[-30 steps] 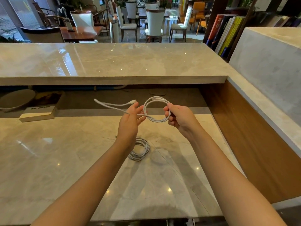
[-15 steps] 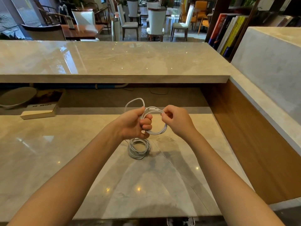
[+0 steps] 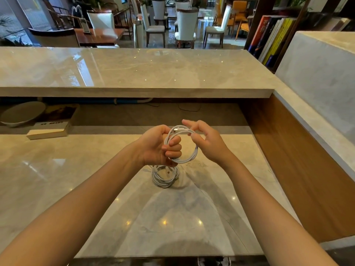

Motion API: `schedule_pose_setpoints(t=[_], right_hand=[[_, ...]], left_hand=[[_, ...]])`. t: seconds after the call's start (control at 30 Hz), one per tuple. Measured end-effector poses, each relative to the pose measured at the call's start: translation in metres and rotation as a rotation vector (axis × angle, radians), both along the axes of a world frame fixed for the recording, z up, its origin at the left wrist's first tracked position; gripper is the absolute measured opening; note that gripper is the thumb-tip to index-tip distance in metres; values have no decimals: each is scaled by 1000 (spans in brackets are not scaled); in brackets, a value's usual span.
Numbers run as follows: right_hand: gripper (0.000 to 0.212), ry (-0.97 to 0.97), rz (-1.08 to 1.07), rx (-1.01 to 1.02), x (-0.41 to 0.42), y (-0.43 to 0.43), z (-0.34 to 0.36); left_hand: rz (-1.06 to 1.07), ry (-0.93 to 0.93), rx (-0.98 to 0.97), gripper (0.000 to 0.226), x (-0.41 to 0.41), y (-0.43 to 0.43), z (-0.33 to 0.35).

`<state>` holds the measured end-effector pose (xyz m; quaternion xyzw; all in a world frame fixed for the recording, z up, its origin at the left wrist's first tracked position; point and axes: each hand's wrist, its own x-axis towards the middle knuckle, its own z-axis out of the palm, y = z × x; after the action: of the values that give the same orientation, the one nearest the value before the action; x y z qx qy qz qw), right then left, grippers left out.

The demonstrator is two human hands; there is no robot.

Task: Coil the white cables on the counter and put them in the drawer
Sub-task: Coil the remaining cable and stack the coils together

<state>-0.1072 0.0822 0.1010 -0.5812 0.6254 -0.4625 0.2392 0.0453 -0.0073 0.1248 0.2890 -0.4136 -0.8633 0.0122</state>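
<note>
I hold a white cable (image 3: 189,157) wound into a small ring above the marble counter (image 3: 76,189). My left hand (image 3: 159,145) is fisted around the ring's left side. My right hand (image 3: 206,141) pinches the top of the ring near its plug end, with the index finger stretched out. A second white cable (image 3: 164,178) lies coiled on the counter just below my hands, partly hidden by the left hand. No drawer shows in this view.
A raised marble ledge (image 3: 134,73) runs across the back, with a wooden side panel (image 3: 307,169) at the right. Under the ledge at the left lie a book (image 3: 49,131) and a pale bowl (image 3: 21,114). Books (image 3: 269,39) stand at the far right.
The loose cable end that stuck out to the left has been wound into the ring. My left hand closed around the coil and my right fingers shifted to the top.
</note>
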Motion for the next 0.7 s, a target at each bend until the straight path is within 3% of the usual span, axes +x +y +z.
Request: schedule_pose_setpoints(t=[0.07, 0.3, 0.5, 0.7], right_hand=[[13, -126, 64, 62, 0, 3, -2], [15, -166, 37, 111, 3, 4, -1], [15, -453, -27, 50, 0, 4, 4], [18, -864, -27, 148, -9, 1, 6]], left_hand=[[7, 16, 45, 49, 0, 0, -2], [20, 34, -14, 46, -2, 1, 1], [164, -80, -363, 48, -10, -2, 15], [208, -111, -863, 26, -15, -2, 9]])
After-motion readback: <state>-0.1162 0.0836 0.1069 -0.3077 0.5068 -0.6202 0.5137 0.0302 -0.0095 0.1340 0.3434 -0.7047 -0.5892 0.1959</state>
